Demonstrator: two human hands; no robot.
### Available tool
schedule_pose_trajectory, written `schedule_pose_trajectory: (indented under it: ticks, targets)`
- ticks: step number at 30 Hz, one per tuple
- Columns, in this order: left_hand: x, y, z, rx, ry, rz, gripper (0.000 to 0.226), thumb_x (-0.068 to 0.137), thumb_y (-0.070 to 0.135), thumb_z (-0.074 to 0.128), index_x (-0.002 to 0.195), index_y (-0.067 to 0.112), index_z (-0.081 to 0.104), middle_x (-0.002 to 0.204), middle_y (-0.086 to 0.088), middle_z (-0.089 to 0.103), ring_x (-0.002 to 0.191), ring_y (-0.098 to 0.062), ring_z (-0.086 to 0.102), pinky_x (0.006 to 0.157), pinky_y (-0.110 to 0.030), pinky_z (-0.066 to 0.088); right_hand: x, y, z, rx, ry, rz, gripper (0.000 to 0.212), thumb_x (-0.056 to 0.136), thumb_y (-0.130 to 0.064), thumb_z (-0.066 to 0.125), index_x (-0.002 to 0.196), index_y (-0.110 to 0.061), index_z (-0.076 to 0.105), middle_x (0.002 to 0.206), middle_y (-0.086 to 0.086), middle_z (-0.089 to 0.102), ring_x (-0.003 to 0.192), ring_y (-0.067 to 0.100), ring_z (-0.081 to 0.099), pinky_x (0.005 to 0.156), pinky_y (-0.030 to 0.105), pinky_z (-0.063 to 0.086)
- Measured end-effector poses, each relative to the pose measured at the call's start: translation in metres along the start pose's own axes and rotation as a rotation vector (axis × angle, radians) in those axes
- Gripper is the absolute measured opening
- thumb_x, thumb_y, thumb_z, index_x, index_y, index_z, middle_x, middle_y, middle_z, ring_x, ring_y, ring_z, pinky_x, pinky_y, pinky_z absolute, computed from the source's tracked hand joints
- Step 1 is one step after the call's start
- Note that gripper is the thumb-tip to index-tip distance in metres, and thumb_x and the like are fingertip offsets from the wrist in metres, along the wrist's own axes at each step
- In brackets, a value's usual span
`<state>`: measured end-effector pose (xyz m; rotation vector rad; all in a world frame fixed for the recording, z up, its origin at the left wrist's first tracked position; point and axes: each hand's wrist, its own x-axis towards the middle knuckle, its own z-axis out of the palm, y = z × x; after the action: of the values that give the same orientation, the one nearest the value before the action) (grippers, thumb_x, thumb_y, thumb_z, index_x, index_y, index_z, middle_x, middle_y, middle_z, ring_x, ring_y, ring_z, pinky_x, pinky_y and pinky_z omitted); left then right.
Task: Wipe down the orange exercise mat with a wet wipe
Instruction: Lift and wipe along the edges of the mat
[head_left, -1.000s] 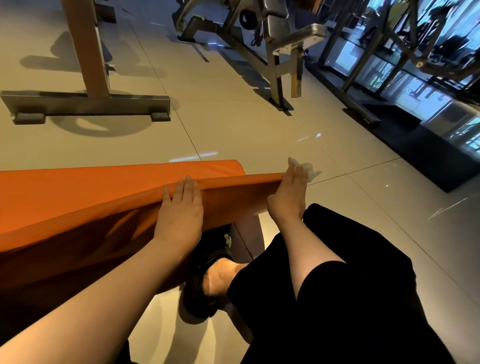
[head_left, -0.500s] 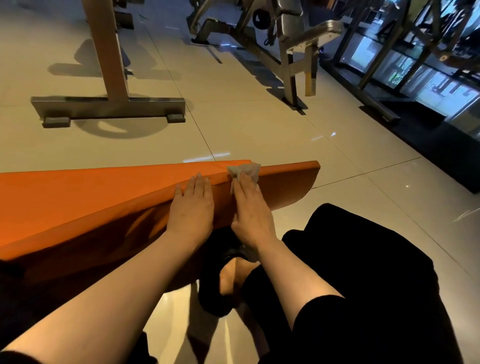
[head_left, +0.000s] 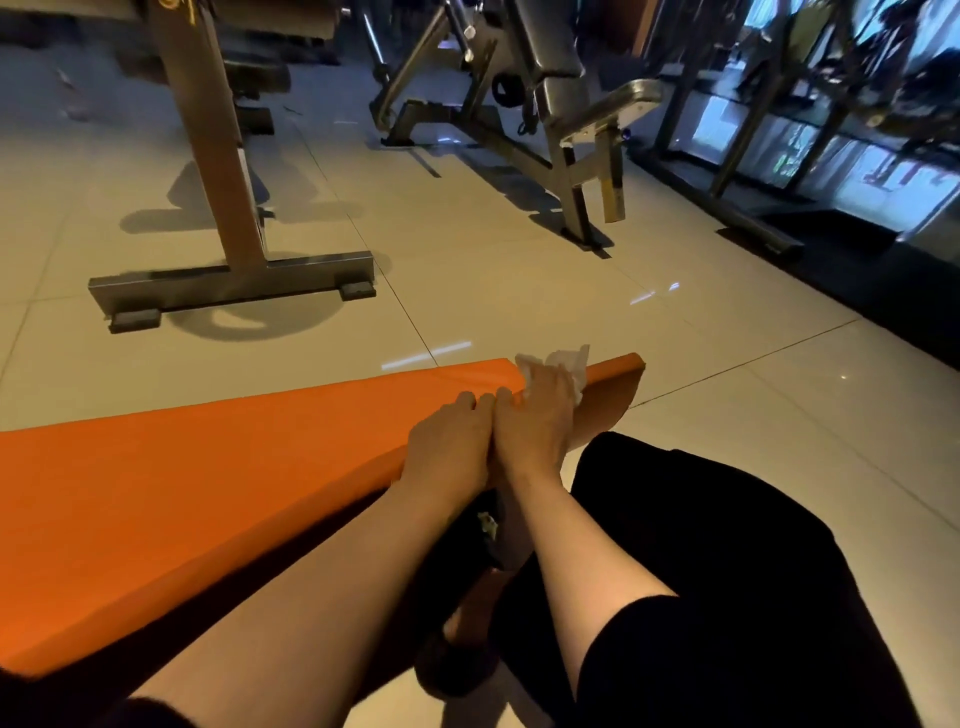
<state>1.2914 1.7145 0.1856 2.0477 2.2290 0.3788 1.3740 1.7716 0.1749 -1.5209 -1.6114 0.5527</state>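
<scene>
The orange exercise mat (head_left: 208, 483) lies across the left, its near edge lifted off the floor and its right end (head_left: 618, 374) in the air. My left hand (head_left: 449, 441) holds that raised edge, fingers bent over it. Touching it on the right, my right hand (head_left: 540, 410) holds the crumpled white wet wipe (head_left: 569, 364) against the mat's edge near the right end. The wipe sticks out beyond my fingers, whose tips are hidden.
I sit on a pale tiled floor (head_left: 519, 291), black-clad legs (head_left: 727, 571) to the right and a foot in a dark shoe (head_left: 462, 649) below the mat. A metal bench frame (head_left: 228, 280) stands ahead left, a gym machine (head_left: 561, 156) ahead right, a dark rack (head_left: 779, 208) far right.
My right hand slid the wipe left along the mat's edge to meet the left hand, then a little back right. The left hand's fingers went from flat to bent over the edge.
</scene>
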Motion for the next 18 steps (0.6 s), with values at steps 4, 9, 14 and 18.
schedule_pose_trajectory:
  ticks: [4,9,14,18]
  targets:
    - [0.005,0.007,-0.009,0.048,0.007,-0.007,0.019,0.093,0.033,0.048,0.109,0.021,0.049,0.104,-0.002,0.053,0.092,-0.028,0.058,0.061,-0.032,0.032,-0.005,-0.006,-0.01,0.106,0.229,0.068,0.074,0.08,-0.002,0.066,0.147,-0.014,0.035,0.152,0.004,0.031,0.146,0.021,0.018,0.119,0.035,0.017]
    - [-0.016,0.009,-0.009,-0.031,0.056,-0.1,0.023,0.09,0.036,0.05,0.108,0.024,0.046,0.102,-0.001,0.053,0.092,-0.029,0.058,0.063,-0.032,0.033,-0.002,-0.02,-0.021,0.0,0.206,0.064,0.086,0.078,0.002,0.061,0.152,-0.013,0.019,0.158,0.007,0.012,0.144,0.02,0.006,0.117,0.035,0.018]
    - [-0.041,-0.016,0.009,-0.248,0.025,-0.151,0.041,0.073,0.056,0.048,0.098,0.023,0.05,0.092,0.002,0.061,0.086,-0.025,0.059,0.063,-0.033,0.038,-0.017,-0.028,-0.012,-0.033,-0.079,-0.154,0.08,0.082,0.01,0.052,0.152,-0.011,0.019,0.16,0.004,0.012,0.139,0.007,0.004,0.109,0.014,0.013]
    - [-0.057,-0.054,0.011,-0.828,-0.21,-0.162,0.042,0.061,0.053,0.064,0.089,0.022,0.064,0.073,0.005,0.066,0.065,-0.007,0.059,0.066,-0.032,0.05,-0.039,-0.032,0.008,-0.127,-0.083,-0.331,0.082,0.074,0.015,0.049,0.148,-0.018,0.031,0.157,-0.002,0.019,0.148,0.012,0.006,0.112,0.01,0.013]
